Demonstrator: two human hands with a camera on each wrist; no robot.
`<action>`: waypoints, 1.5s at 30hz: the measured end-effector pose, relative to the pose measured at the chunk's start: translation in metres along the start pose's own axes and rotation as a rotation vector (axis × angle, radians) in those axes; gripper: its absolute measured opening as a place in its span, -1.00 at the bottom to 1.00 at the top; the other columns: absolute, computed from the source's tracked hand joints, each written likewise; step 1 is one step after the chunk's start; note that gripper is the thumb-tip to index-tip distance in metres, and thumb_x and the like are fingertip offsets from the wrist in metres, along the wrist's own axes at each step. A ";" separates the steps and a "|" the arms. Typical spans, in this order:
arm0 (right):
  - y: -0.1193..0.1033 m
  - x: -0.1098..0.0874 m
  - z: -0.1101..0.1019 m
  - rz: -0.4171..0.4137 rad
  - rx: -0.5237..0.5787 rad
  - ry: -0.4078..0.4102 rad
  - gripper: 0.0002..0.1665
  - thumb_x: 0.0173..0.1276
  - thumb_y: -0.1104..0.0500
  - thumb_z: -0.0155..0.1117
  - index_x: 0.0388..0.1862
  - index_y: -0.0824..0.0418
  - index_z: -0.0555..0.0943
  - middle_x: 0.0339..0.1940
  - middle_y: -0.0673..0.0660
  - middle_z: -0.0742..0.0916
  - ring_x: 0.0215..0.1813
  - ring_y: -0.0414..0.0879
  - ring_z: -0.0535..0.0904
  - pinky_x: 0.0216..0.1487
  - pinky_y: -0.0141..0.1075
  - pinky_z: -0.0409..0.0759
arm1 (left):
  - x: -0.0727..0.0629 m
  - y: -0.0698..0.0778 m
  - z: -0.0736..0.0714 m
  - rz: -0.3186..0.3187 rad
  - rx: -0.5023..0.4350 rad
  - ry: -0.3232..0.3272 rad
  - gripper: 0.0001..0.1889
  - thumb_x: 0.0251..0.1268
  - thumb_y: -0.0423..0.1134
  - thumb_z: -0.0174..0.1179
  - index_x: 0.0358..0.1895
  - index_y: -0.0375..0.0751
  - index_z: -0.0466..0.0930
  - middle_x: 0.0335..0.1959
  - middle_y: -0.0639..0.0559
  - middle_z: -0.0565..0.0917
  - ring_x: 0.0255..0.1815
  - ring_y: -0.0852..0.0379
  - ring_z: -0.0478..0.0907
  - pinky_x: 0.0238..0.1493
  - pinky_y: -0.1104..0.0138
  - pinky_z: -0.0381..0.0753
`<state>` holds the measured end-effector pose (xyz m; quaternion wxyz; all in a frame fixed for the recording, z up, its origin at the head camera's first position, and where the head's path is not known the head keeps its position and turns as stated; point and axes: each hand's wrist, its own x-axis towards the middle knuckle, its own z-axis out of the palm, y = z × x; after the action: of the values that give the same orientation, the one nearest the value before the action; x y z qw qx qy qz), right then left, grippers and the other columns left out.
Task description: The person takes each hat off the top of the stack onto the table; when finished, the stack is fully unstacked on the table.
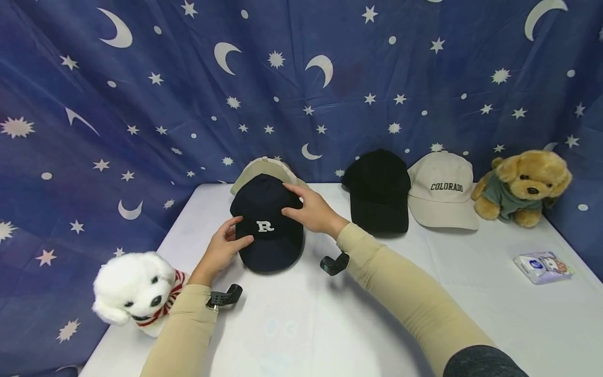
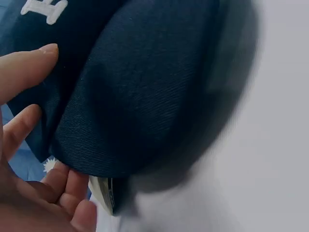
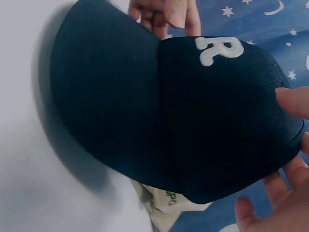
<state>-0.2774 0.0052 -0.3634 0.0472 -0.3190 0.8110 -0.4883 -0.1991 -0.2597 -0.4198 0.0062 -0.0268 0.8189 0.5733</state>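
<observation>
at the near left a white toy dog (image 1: 129, 283) in a striped scarf sits on the white table (image 1: 490, 298). next, the left hand (image 1: 220, 250) grips the left side of a dark blue cap (image 1: 268, 246), thumb on its front, other fingers round the edge. the cap stands left of centre, white letter facing near, just in front of a beige cap (image 1: 263, 166); whether its brim touches the table i cannot tell. the right hand (image 1: 313, 208) pinches its upper right side. well to the right stand a black cap (image 1: 379, 186), a pale cap (image 1: 443, 175) and a brown toy dog (image 1: 513, 180), with a small packet (image 1: 542, 268) nearer. the step seems to be two-handed placing or straightening; the next move calls for even support on both sides.
</observation>
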 end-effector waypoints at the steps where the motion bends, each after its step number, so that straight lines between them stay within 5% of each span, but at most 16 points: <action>1: -0.001 -0.001 -0.002 -0.002 -0.007 0.006 -0.20 0.40 0.13 0.33 0.54 0.24 0.28 0.45 0.18 0.44 0.46 0.06 0.31 0.42 -0.09 0.31 | 0.000 0.001 0.001 0.004 -0.009 -0.003 -0.25 0.32 -0.31 0.32 0.53 -0.20 0.17 0.36 -0.39 0.37 0.32 -0.22 0.41 0.19 0.21 0.46; 10: -0.004 -0.010 -0.021 -0.036 0.034 0.059 -0.31 0.38 0.22 0.34 0.46 0.23 0.39 0.29 0.21 0.55 0.25 0.04 0.51 0.32 -0.11 0.43 | -0.003 0.008 0.009 0.052 -0.061 -0.026 -0.22 0.29 -0.44 0.30 0.54 -0.24 0.14 0.34 -0.39 0.33 0.23 -0.25 0.47 -0.02 0.46 0.52; 14: -0.006 -0.013 -0.027 -0.056 0.119 0.018 -0.33 0.39 0.30 0.31 0.46 0.22 0.37 0.27 0.23 0.57 0.07 0.07 0.61 0.14 -0.12 0.58 | -0.004 0.011 0.015 0.066 -0.075 -0.067 -0.18 0.29 -0.46 0.28 0.57 -0.26 0.07 0.36 -0.39 0.31 0.24 -0.24 0.47 0.00 0.43 0.55; 18: -0.009 -0.016 -0.034 -0.104 0.148 -0.017 -0.36 0.37 0.37 0.30 0.42 0.26 0.42 0.33 0.21 0.55 0.16 0.05 0.57 0.18 -0.14 0.55 | -0.005 0.013 0.021 0.069 -0.070 -0.091 -0.18 0.29 -0.45 0.28 0.57 -0.26 0.08 0.35 -0.38 0.30 0.24 -0.22 0.47 0.02 0.38 0.56; 35: -0.022 -0.037 -0.070 -0.100 0.083 0.007 -0.56 0.32 0.30 0.36 0.18 0.30 0.62 0.16 0.18 0.65 0.02 -0.03 0.62 0.08 -0.18 0.58 | -0.012 0.025 0.046 0.081 -0.078 -0.157 -0.18 0.24 -0.43 0.33 0.55 -0.21 0.15 0.33 -0.34 0.34 0.18 -0.14 0.53 0.00 0.29 0.60; 40: -0.022 -0.045 -0.077 -0.102 0.116 0.074 -0.57 0.26 0.36 0.39 0.13 0.35 0.64 0.10 0.22 0.67 -0.09 -0.03 0.63 -0.02 -0.29 0.60 | -0.013 0.030 0.055 0.124 -0.078 -0.160 -0.19 0.21 -0.47 0.33 0.54 -0.22 0.19 0.31 -0.37 0.36 0.16 -0.15 0.54 -0.01 0.33 0.59; 45: -0.024 -0.049 -0.081 -0.180 0.137 0.179 -0.59 0.23 0.45 0.37 0.09 0.41 0.65 0.07 0.23 0.69 0.02 -0.07 0.59 0.03 -0.37 0.54 | -0.015 0.036 0.062 0.135 -0.100 -0.159 -0.16 0.22 -0.47 0.33 0.56 -0.14 0.16 0.33 -0.34 0.33 0.20 -0.19 0.50 0.04 0.28 0.56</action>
<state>-0.2589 0.0872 -0.3130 -0.0476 -0.3418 0.7448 -0.5712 -0.1877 -0.1887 -0.4063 0.0311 0.0734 0.7862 0.6128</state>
